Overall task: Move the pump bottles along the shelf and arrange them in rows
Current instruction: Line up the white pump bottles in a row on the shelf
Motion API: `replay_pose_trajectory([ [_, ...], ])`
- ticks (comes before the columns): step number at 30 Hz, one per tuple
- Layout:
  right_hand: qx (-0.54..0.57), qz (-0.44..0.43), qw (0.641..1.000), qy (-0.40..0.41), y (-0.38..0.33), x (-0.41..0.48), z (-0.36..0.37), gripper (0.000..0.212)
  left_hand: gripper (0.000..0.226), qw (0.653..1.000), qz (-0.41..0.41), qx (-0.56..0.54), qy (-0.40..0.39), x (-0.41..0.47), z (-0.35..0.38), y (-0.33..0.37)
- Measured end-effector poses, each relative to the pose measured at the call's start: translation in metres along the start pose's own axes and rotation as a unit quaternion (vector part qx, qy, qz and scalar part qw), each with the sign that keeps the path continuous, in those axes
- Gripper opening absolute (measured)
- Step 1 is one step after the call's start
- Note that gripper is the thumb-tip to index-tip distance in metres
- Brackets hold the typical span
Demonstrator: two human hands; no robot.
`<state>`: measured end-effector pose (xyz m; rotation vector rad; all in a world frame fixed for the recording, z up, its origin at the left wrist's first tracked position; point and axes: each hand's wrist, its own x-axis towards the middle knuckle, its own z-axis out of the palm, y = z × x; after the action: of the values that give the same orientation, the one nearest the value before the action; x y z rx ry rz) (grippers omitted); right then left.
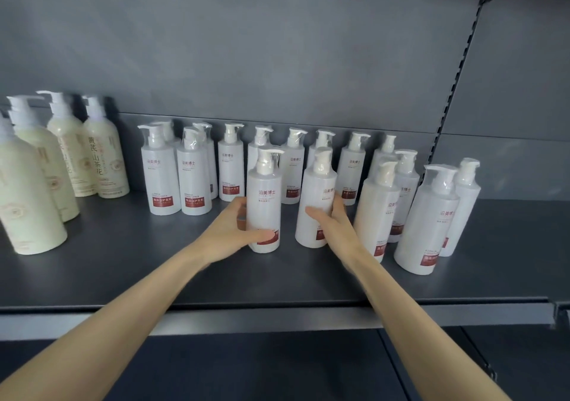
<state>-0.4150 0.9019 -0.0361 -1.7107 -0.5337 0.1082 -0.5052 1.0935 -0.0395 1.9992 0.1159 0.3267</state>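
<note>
Gripping one white pump bottle [263, 197] low on its body, the left hand [234, 225] is curling fingers and thumb round it, while the right hand [333, 225] is wrapping the neighbouring bottle [316, 191] at its 3 o'clock the same way. Both bottles are standing mid-shelf [138, 265], in front of the back row [230, 166] at 12 o'clock, with cream bottles [101, 160] off at 9 and a loose cluster [428, 218] at 3. Such low grips are probably risking a tip: a tall bottle dragged by its base could be toppling into the close neighbours. Each is standing with its long axis upright; the left one's spout is pointing toward 3 o'clock, and the other's I cannot make out
</note>
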Motion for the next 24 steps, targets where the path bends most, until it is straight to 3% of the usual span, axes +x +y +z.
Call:
replay_pose_trajectory([
  [6, -0.032, -0.034, 0.999, 0.005, -0.005, 0.003, -0.004, 0.061, 0.068, 1.000, 0.009, -0.006, 0.030, 0.000, 0.001, 0.000],
  [16, -0.028, -0.057, 0.998, 0.000, -0.033, 0.044, 0.038, 0.061, 0.060, 0.992, -0.006, -0.005, 0.126, 0.013, -0.037, -0.005],
  [24, -0.050, -0.043, 0.998, 0.004, -0.034, 0.079, 0.064, 0.059, 0.060, 0.990, -0.017, 0.017, 0.139, 0.037, -0.052, -0.018],
])
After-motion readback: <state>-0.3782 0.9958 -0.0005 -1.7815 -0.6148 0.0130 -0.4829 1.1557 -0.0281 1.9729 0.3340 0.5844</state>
